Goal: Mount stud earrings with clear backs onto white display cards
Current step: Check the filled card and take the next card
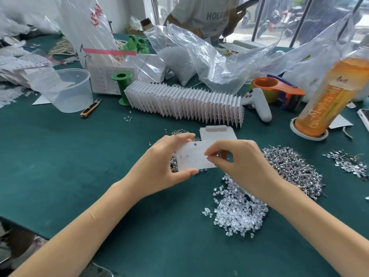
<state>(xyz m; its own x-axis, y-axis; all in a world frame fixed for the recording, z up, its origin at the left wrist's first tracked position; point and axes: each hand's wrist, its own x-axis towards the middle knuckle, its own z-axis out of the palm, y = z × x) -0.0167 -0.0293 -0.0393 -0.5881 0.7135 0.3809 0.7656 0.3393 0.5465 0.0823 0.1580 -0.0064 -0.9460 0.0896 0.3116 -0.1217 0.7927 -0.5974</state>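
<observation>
Two hands are up over the green table (83, 166), and going left to right it's pretty cluttered. Far left there's a clear plastic tub (63, 89) with little thread snips (90, 108) just beside it, then a green spool (122, 87) standing upright next to a long fanned-out row of finished cards (183, 103). Closer in, the left hand (167, 166) grips a white display card (192, 157) by its left edge, thumb under and fingers over the top. A couple of studs already sit in the card near that side. The right hand (239, 162) pinches something tiny at the card's right end, too small to make out. Below that hand is a heap of clear backs (237, 210), and to its right a pile of stud earrings (293, 166). An orange bottle (329, 98) stands at the far right.
</observation>
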